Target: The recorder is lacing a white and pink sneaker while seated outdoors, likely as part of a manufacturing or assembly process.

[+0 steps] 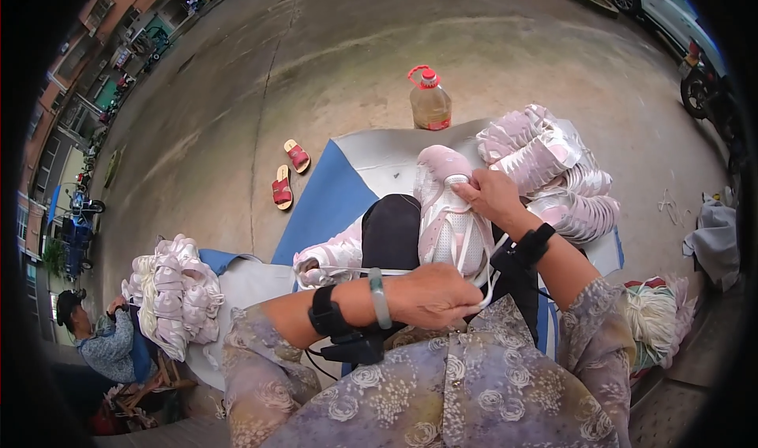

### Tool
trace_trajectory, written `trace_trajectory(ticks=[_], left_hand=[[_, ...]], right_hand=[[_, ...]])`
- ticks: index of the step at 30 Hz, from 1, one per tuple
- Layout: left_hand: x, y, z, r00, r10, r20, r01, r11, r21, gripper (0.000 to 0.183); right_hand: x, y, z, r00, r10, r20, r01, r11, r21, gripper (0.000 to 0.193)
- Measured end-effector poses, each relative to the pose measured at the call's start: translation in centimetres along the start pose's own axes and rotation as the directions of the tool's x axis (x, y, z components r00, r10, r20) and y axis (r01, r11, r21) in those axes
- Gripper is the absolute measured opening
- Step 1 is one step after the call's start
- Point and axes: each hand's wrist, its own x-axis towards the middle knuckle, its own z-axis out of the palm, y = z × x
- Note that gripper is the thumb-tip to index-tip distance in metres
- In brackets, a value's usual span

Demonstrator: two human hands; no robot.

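A pink and white sneaker (442,168) lies across my lap, its toe pointing away from me. White shoelace (491,278) runs loosely over its opening. My left hand (446,294) is closed on the lace near the sneaker's heel end, knuckles up. The fingers of my right hand (494,198) pinch the sneaker's upper by the eyelets near the toe; whether lace is also between them is hidden. Left of my dark-clad knee rests another pink and white sneaker (335,257), with a strand of lace stretching from it toward my left wrist.
Sneaker pieces are heaped at the right (545,152) and in a left pile (175,294). Beyond the blue and white sheet (324,203) stand a red-capped jug (430,104) and red slippers (283,189). A bag of white laces (651,314) is at right; another person (118,345) sits far left.
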Motion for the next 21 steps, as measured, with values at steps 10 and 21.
trace_trajectory(ticks=[10,21], left_hand=[[-3.4,2.6,-1.2,0.992,0.077,0.097,-0.073,0.996,-0.046,0.014],[-0.9,2.6,0.9,0.988,0.157,-0.002,-0.157,0.986,-0.061,0.017]], right_hand=[[-0.1,1.3,0.8,1.000,0.016,-0.015,-0.015,0.997,0.071,0.043],[-8.6,3.0,0.0,0.847,-0.520,-0.110,0.518,0.854,-0.048,0.052]])
